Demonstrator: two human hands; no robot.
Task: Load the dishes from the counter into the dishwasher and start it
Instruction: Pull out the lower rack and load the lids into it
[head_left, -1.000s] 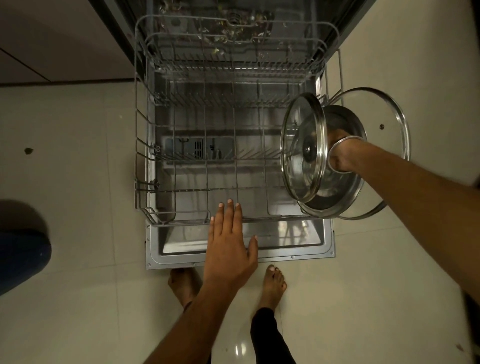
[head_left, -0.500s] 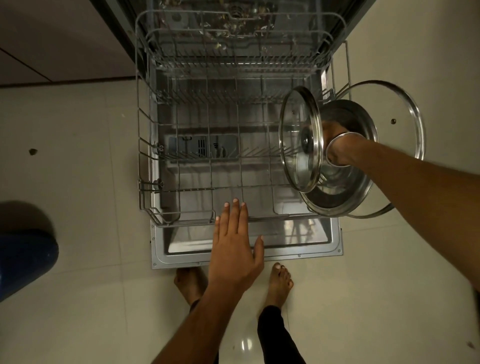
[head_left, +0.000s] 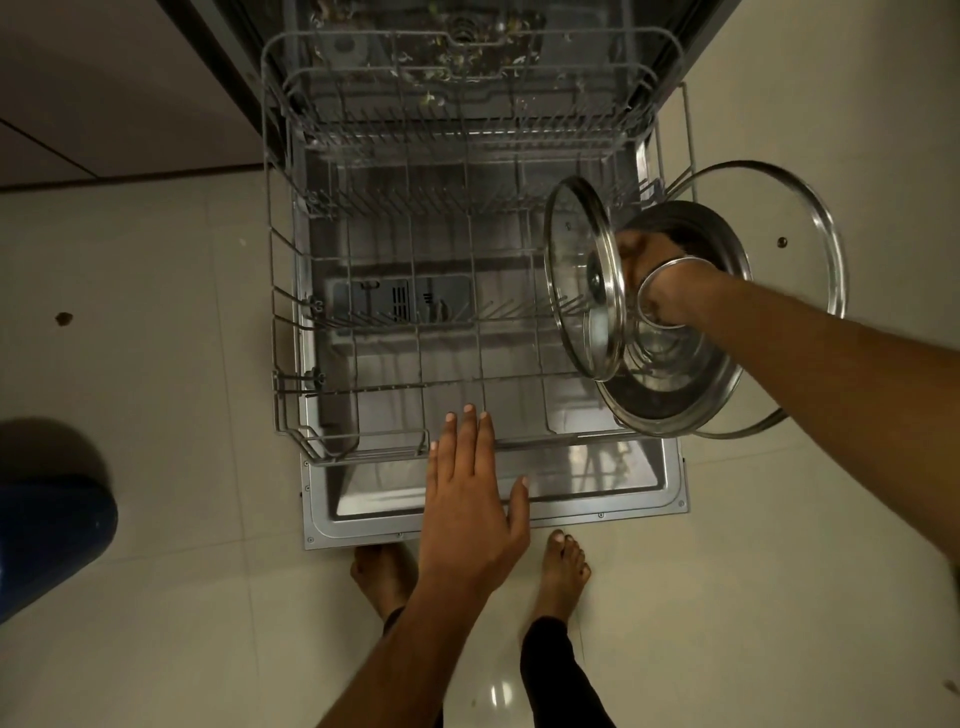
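Three lids (head_left: 675, 332), two glass and one steel, hang bunched in the right hand (head_left: 654, 280) at right of frame, over the pulled-out lower rack (head_left: 291, 332), its fingers curled among them. Left hand (head_left: 470, 499) hovers flat, fingers straight, at bottom centre. Loading's underway; next, I'd say, slot each lid upright between tines.
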